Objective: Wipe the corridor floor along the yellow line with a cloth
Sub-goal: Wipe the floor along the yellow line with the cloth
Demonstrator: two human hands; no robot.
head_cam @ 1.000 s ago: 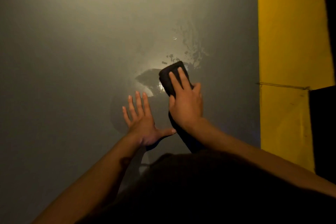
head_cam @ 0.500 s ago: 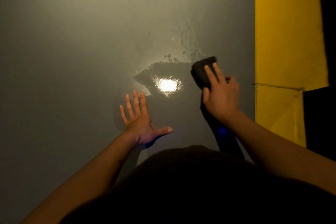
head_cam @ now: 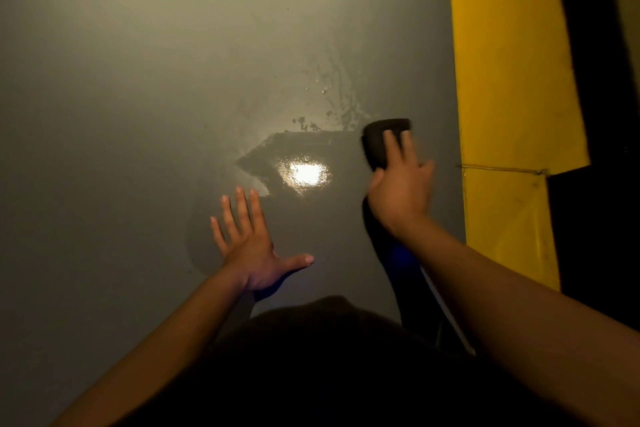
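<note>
Whereas a second ago your right hand [head_cam: 401, 191] worked the cloth [head_cam: 382, 142] at the centre of the frame, over the spot that now reflects the lamp, it has since carried the cloth toward the right, and the cloth now lies just beside the yellow line [head_cam: 509, 80], apart from it by a narrow strip of grey floor [head_cam: 138, 80]. The wet patch [head_cam: 298, 163] with its bright glare is now uncovered at centre. Your left hand [head_cam: 249, 246] has not shifted; it remains at lower centre.

No brand, label or writing can be read anywhere in the frame.

Grip: your right hand presses down on the dark cloth, fingers laid fairly straight over its top, thumb at its left edge; whether the fingertips curl round the far edge cannot be told. A tail of the cloth trails back under your wrist toward the lower frame. Your left hand rests flat on the floor, fingers spread wide and straight, thumb out to the right, holding nothing.
</note>
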